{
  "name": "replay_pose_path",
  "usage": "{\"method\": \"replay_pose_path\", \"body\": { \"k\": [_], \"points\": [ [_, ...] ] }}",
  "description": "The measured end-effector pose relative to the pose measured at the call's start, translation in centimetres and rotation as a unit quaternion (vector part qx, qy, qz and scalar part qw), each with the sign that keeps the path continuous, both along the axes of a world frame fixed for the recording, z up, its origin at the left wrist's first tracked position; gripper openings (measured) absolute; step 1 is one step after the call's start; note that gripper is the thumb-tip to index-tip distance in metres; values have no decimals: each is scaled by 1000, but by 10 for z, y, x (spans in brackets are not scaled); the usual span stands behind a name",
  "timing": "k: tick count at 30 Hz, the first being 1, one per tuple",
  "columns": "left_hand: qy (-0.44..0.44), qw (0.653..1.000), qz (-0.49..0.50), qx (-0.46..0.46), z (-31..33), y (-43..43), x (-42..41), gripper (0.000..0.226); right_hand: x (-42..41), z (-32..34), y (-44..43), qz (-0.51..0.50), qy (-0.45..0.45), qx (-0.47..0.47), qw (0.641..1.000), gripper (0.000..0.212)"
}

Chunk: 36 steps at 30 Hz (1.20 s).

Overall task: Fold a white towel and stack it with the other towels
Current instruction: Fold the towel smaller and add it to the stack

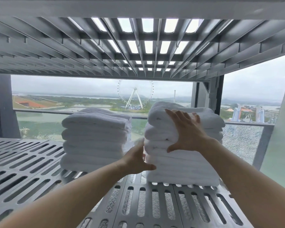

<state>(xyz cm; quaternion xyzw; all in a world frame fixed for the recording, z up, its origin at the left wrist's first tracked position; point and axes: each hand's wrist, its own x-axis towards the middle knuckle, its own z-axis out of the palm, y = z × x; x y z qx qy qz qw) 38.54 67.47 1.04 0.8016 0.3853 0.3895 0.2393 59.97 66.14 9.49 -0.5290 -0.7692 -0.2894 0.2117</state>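
Two stacks of folded white towels stand on a grey slotted shelf. The right stack is taller than the left stack. My right hand lies flat against the front of the right stack's upper towels, fingers spread over the top towel and thumb lower down. My left hand touches the left side of the same stack, thumb on its front and fingers hidden in the gap between the stacks.
The ribbed underside of an upper shelf hangs close overhead. Behind the stacks is a window with a dark frame post at left. A cracked glass panel sits at right.
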Motion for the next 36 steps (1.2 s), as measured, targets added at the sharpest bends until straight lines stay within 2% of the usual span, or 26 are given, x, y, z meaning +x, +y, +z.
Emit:
{"method": "replay_pose_path", "body": {
  "k": [3,10,13,16,20,26,30,32,34,36],
  "points": [
    [47,998,44,-15,-16,0,5,76,-9,-12,0,-46,-6,9,999,144],
    [7,997,79,-24,-19,1,8,60,-14,-28,-5,-49,-21,-2,999,155],
    [-8,996,93,-13,-19,2,6,40,-13,-31,-7,-57,-29,6,998,150],
    [19,992,125,18,-17,3,3,27,-15,-33,-7,-84,-39,15,996,149],
    [35,989,137,42,-16,2,3,25,-18,-38,-4,-107,-48,35,992,146],
    [56,986,148,54,-14,1,4,27,-4,-35,0,-91,-26,59,994,139],
    [30,991,130,-2,-18,3,1,41,0,-36,0,-61,-30,39,997,141],
    [22,993,110,-38,-24,2,-2,62,4,-36,-2,-25,-34,31,999,138],
    [40,992,118,-30,-25,1,-4,98,9,-33,-6,9,-15,33,999,124],
    [13,991,131,-6,-18,1,-4,119,15,-28,-8,30,31,71,997,100]
  ]
}}
